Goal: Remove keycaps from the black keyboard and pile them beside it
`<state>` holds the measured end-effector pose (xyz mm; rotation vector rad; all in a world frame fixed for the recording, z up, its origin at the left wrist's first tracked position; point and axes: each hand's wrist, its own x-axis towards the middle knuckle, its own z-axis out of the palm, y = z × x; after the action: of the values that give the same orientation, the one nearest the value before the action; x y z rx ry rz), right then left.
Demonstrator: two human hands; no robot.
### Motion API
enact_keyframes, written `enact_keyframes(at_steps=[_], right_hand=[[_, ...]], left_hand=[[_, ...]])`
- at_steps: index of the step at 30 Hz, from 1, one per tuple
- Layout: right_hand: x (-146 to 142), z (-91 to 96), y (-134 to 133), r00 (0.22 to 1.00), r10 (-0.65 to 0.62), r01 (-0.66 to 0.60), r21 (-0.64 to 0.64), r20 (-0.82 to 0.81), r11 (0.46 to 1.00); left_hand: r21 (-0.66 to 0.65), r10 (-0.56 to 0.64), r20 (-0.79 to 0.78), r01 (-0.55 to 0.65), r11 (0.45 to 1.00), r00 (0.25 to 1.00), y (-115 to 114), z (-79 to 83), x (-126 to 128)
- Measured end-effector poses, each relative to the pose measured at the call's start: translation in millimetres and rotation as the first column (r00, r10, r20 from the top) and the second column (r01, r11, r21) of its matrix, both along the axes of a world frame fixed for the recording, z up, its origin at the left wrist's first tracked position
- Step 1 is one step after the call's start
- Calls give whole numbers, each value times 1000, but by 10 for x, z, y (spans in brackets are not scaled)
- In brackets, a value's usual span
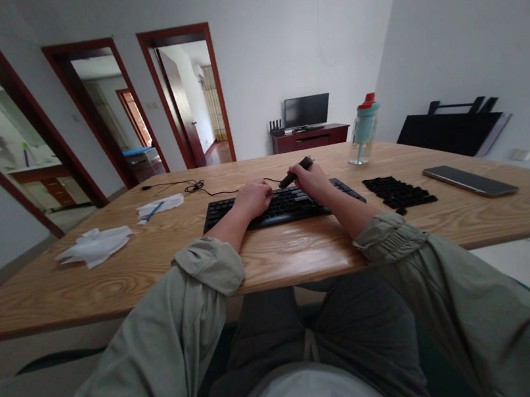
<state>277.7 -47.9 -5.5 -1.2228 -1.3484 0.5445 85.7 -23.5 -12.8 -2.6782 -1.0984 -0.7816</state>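
Lying crosswise on the wooden table (107, 275), directly ahead of the seated person, a black keyboard (282, 206) is seen with its long axis running left to right, parallel to the near table edge. Both hands are placed over it, so neither is clearly nearer. The left hand (255, 198) is curled loosely and rests on the keys left of centre; whether anything is pinched under its fingers cannot be told. The right hand (311, 180) is closed around a dark, slim tool (297, 171), which is held slantwise, its free end pointing up and away to the right and its lower end directed down toward the gap between the two hands at the keyboard's far rows. The keyboard looks flat and matte black, and a thin cable (193, 186) is trailed from behind it toward the left. Just beside its right end, a patch of loose black keycaps (398, 192) is spread out. Farther right a phone (470, 180) is laid, a water bottle (363, 131) stands behind, and crumpled tissues (95, 245) are left well apart on the left.
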Motion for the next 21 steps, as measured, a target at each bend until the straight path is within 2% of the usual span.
enact_keyframes(at_steps=[12,17,21], right_hand=[[28,-34,63,993,-25,22,29,115,999],[33,-66,-49,972,57,-85,115,226,990],[52,-63,-209,922,109,-166,123,373,978]], left_hand=[[73,7,-175,6,997,984,-50,38,40],[87,57,-168,-43,995,984,-45,53,-22],[68,86,-153,-77,995,984,-51,65,-52]])
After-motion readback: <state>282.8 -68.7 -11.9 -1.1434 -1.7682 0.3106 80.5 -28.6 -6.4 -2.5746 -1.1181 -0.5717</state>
